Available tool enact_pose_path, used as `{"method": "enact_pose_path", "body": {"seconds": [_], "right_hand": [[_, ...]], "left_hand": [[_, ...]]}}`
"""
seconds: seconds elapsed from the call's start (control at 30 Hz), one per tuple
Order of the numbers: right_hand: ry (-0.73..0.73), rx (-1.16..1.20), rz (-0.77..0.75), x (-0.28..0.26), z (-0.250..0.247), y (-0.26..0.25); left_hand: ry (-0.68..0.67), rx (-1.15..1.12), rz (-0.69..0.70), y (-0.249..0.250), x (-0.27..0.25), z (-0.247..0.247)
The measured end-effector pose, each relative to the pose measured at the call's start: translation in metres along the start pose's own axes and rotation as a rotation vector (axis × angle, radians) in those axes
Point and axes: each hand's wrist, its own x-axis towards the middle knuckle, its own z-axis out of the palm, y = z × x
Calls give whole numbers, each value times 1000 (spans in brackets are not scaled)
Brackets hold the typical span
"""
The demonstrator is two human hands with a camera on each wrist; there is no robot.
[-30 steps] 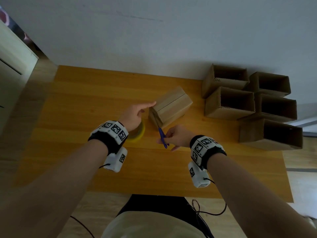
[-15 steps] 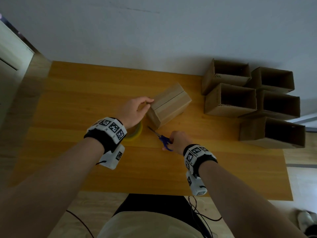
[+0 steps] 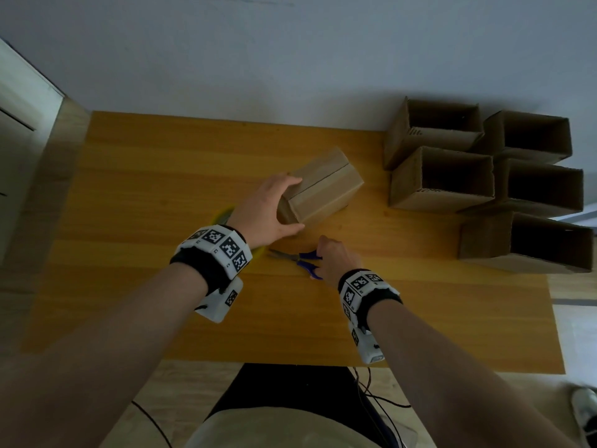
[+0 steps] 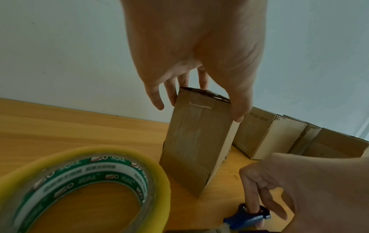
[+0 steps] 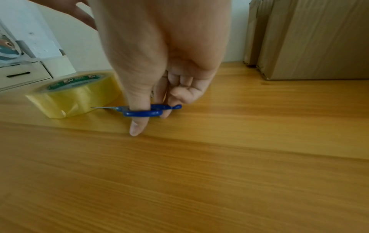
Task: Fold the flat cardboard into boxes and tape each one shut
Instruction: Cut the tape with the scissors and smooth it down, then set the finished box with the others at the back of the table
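Wooden table (image 3: pixel 161 189), pale wall (image 3: pixel 290 59), perhaps drawers (image 5: pixel 24 75).

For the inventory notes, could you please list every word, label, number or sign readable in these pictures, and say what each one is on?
Tape roll: green and white core label with a red logo and repeated print, too blurred to read.
Open cardboard box: a short dark printed line, perhaps starting "XT", otherwise too blurred.
Open box near the wall: small dark marks, unreadable.
Wristband: black-and-white square marker codes, no words.
Taped box: no print visible.

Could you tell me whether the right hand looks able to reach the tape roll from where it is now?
Probably not directly: the right hand has its fingers in the scissors, and the left hand lies over the tape roll.
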Motion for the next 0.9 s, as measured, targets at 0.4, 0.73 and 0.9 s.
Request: {"method": "enact_pose_path", "body": {"seconds": [0.4,0.73,0.9], "right_hand": [[37,-84,-91,-4,-4,-3],[-10,19,-95,-2,-2,3],[0,32,-88,-1,3,2]], "left_hand": [[-11,-75,9,-11,4,-8],[-20,-48,30,-10,6,-9],[-27,-57,36,-10,6,-10]]}}
